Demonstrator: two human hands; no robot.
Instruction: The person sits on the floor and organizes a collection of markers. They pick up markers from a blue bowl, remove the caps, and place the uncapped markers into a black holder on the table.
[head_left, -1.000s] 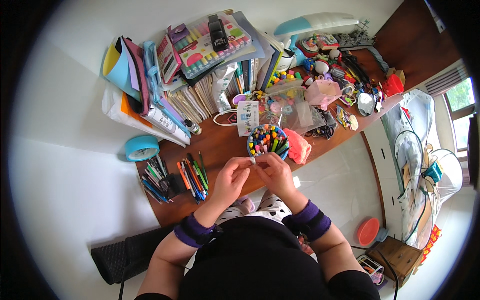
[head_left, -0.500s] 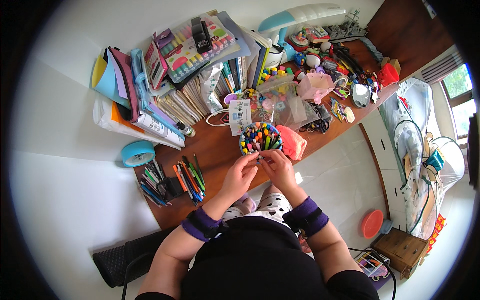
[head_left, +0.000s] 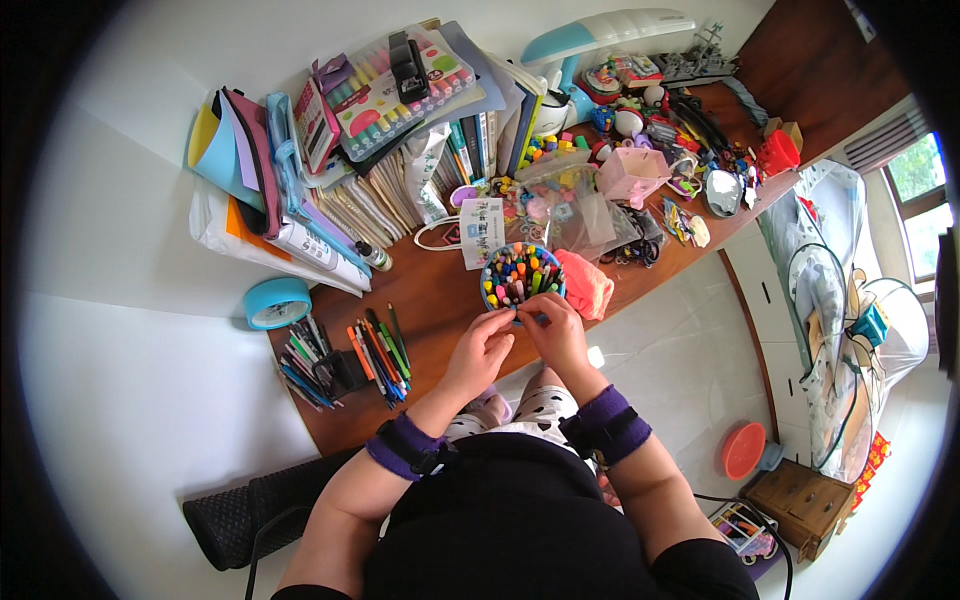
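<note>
Pens (head_left: 523,273) crowd blue tub (head_left: 484,281) as two hands meet at its rim

From where I stand in the room, the person's left hand (head_left: 478,352) and right hand (head_left: 561,338) come together at the near side of the round tub, which stands by the front edge of the wooden tabletop (head_left: 440,312). The fingers (head_left: 495,322) of both hands are bent, their tips drawn close together; I cannot tell whether anything small is pinched between them. Purple bands (head_left: 613,428) wrap both wrists.

A coral cloth (head_left: 586,285) lies just to the right of the tub, and a printed white card (head_left: 482,233) rests behind it, slightly to the left. Farther left, loose pens and pencils (head_left: 381,350) lie side by side near a black holder (head_left: 346,371). Behind the tub sit clear plastic bags (head_left: 585,225) and a pale pink box (head_left: 633,173).
</note>
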